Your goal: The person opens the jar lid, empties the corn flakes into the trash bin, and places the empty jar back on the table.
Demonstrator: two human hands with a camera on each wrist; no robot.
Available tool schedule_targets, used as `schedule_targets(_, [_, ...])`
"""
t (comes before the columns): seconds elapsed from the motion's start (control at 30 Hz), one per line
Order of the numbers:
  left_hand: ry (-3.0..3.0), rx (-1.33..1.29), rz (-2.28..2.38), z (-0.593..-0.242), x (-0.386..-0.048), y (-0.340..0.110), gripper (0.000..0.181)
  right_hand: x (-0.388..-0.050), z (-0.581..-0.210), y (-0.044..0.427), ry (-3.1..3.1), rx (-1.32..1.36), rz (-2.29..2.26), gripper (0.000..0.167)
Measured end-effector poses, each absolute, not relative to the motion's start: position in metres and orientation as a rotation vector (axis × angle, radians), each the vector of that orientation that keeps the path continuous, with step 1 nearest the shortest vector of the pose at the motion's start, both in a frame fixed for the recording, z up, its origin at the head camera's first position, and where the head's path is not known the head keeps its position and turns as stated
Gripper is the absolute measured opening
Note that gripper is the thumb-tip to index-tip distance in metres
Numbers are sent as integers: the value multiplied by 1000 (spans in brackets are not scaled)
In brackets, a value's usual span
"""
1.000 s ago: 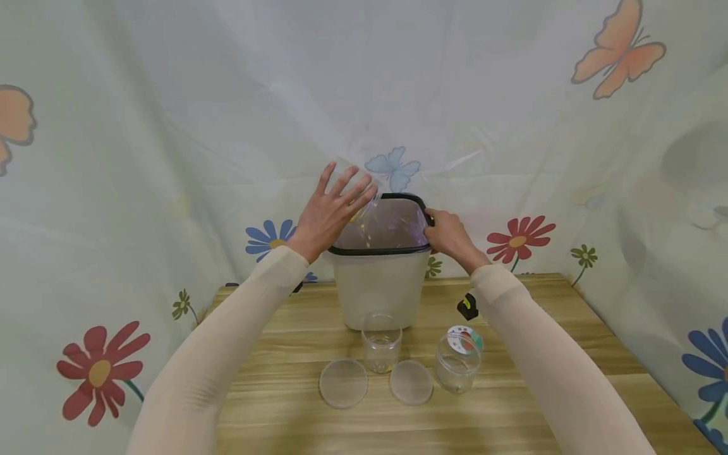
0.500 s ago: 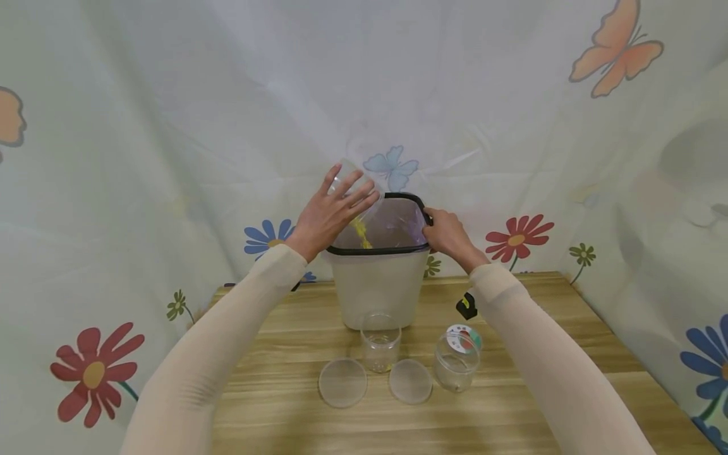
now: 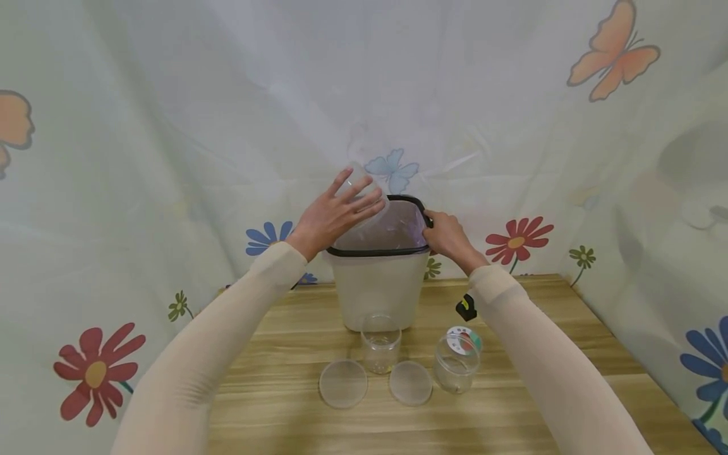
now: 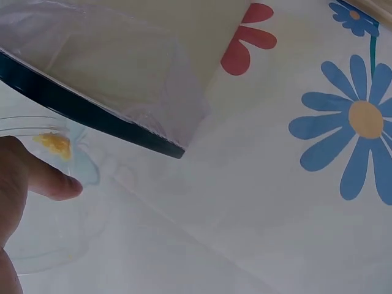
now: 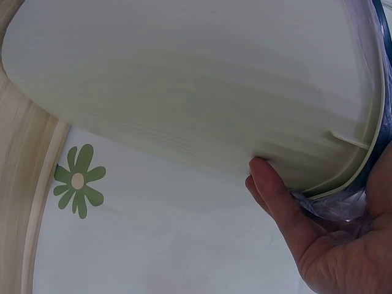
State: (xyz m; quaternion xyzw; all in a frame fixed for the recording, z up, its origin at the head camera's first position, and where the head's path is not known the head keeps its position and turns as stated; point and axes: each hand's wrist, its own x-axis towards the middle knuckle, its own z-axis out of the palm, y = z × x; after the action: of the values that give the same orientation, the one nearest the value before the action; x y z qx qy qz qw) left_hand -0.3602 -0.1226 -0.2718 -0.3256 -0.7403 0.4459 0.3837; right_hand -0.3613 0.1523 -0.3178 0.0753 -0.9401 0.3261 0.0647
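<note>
My left hand point(image 3: 338, 212) holds a clear plastic jar point(image 4: 52, 229), tipped over the left side of a pale bin point(image 3: 378, 287). A small yellow clump point(image 4: 55, 146) sticks inside the jar near its mouth, as the left wrist view shows. On the bin's right side, my right hand point(image 3: 449, 235) grips the black rim point(image 3: 378, 252), where a thin purplish liner bag point(image 3: 414, 224) folds over. Its fingers point(image 5: 275, 190) touch the bin's outer wall in the right wrist view. The bottom of the bin's inside is hidden.
Before the bin stand an uncovered clear jar point(image 3: 381, 346) and another clear jar point(image 3: 457, 370) to its right. Two round translucent lids point(image 3: 344, 384) lie near them. A disc with a coloured label point(image 3: 467, 338) and a small black-and-yellow object point(image 3: 466, 308) lie at the right.
Yellow bits were falling from the tipped jar into the bin; none are seen falling now. My left hand has shifted slightly right with the jar. The right hand stays on the rim.
</note>
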Motion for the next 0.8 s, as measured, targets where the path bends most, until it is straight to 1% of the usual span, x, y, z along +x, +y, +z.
schedule_targets(0.47, [-1776, -896, 1341, -265, -360, -118, 122, -364, -319, 151, -2834, 222, 985, 61])
schedule_targets(0.8, [-1734, -941, 1425, -264, -361, -114, 120, -364, -319, 149, -2826, 215, 982, 61])
